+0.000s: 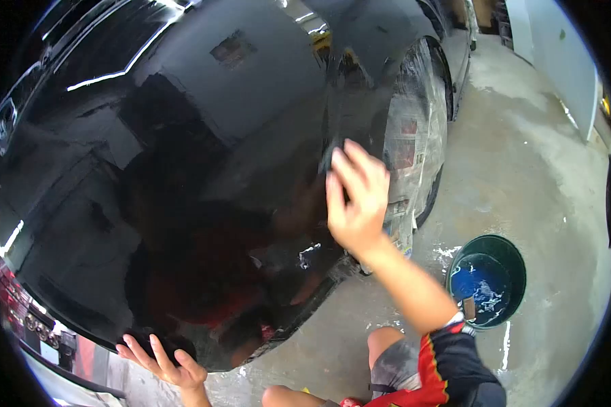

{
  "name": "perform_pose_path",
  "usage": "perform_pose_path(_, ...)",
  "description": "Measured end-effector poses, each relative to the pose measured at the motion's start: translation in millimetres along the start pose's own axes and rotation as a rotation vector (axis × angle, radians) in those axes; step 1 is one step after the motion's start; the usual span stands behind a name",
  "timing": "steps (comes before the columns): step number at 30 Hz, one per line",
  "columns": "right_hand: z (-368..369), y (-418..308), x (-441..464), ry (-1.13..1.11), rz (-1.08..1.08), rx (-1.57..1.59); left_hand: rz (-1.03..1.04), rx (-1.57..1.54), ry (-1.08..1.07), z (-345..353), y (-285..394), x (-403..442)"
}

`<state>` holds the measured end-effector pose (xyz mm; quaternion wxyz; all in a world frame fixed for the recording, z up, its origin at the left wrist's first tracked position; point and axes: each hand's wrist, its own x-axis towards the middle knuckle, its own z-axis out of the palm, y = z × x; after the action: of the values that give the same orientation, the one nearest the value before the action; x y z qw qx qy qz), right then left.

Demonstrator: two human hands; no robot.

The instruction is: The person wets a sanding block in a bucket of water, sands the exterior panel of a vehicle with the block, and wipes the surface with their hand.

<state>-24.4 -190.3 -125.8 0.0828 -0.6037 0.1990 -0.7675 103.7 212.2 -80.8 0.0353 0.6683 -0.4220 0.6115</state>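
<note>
A glossy black car body panel [251,169], wet-looking and curved like a bumper, fills most of the head view. My right hand [360,193] presses its bent fingertips against the panel near the wheel. Something dark and thin may be under those fingers, but it blends into the black paint and I cannot make it out. At the bottom left, my left hand [166,366] rests its spread fingers on the panel's lower edge, holding nothing. Newspaper masking [414,146] covers the wheel just right of my right hand.
A dark green bucket [521,275] with bluish, sudsy water stands on the wet concrete floor [495,169] beside my right arm. A small brownish block [469,307] is at its inner side. A pale panel [557,61] stands at the upper right.
</note>
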Motion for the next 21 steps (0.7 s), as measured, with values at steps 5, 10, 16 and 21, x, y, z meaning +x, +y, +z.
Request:
perform_pose_path(5,37,46,138,0.127,0.005,0.009,-0.040,0.024,0.000,-2,3,-3)
perform_pose_path(10,7,4,0,0.007,0.002,0.097,-0.004,-0.046,-0.005,-2,5,3)
perform_pose_path(16,49,83,197,0.151,0.063,0.182,0.022,-0.058,0.002,0,2,3)
perform_pose_path(21,29,38,67,0.124,0.004,0.170,0.007,-0.044,0.003,0,0,1)
